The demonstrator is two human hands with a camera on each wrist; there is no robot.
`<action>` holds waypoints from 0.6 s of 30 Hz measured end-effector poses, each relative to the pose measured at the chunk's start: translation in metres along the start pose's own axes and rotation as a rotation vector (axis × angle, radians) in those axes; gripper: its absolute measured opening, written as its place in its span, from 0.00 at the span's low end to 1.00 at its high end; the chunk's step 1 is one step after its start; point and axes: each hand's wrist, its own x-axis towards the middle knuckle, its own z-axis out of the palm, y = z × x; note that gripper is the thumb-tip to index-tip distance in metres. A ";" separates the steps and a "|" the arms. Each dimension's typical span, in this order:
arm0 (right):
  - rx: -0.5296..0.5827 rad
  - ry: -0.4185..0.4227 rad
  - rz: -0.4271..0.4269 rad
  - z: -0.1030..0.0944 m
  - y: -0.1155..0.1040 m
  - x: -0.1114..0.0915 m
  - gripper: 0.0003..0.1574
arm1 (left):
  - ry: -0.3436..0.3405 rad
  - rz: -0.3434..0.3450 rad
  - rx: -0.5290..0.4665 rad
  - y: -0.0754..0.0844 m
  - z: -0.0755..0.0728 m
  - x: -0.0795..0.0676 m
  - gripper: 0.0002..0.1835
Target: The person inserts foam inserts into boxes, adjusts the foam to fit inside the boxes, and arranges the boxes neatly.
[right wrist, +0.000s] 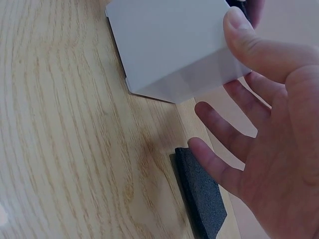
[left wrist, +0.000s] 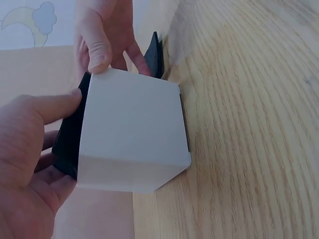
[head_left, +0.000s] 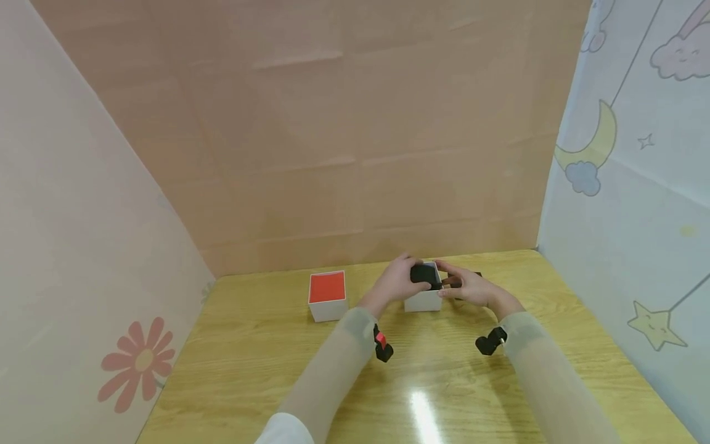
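An open white box (head_left: 423,301) stands on the table, with a black foam block (head_left: 423,274) in its mouth. My left hand (head_left: 396,280) grips this foam from the left, thumb on the near side and fingers behind. In the left wrist view the foam (left wrist: 72,132) partly sticks out past the rim. My right hand (head_left: 468,287) holds the box at its right side; in the right wrist view the thumb lies at the near wall's rim and the other fingers spread beside it. The inside of the box is mostly hidden.
A second black foam piece (right wrist: 204,189) lies on the table right of the box, partly behind my right hand. To the left stands another white box with a red top (head_left: 327,287). The wooden table (head_left: 266,370) meets cloth-covered walls at the back and sides.
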 end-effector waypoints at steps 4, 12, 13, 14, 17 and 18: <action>-0.019 0.008 0.001 0.002 0.001 0.001 0.58 | -0.010 0.025 -0.043 -0.005 -0.003 -0.004 0.34; -0.040 0.018 -0.005 0.003 -0.002 0.000 0.58 | 0.009 0.029 -0.051 -0.011 -0.004 -0.009 0.38; -0.040 0.018 -0.007 0.003 -0.002 -0.001 0.58 | 0.010 0.026 -0.061 -0.012 -0.004 -0.010 0.39; -0.040 0.020 -0.007 0.002 -0.002 -0.001 0.58 | 0.007 0.020 -0.072 -0.013 -0.004 -0.010 0.39; -0.048 0.019 -0.010 0.002 -0.003 -0.001 0.58 | 0.001 -0.006 -0.089 -0.018 -0.007 -0.011 0.42; -0.049 0.019 -0.011 0.002 -0.003 -0.001 0.58 | 0.002 -0.014 -0.096 -0.020 -0.009 -0.012 0.42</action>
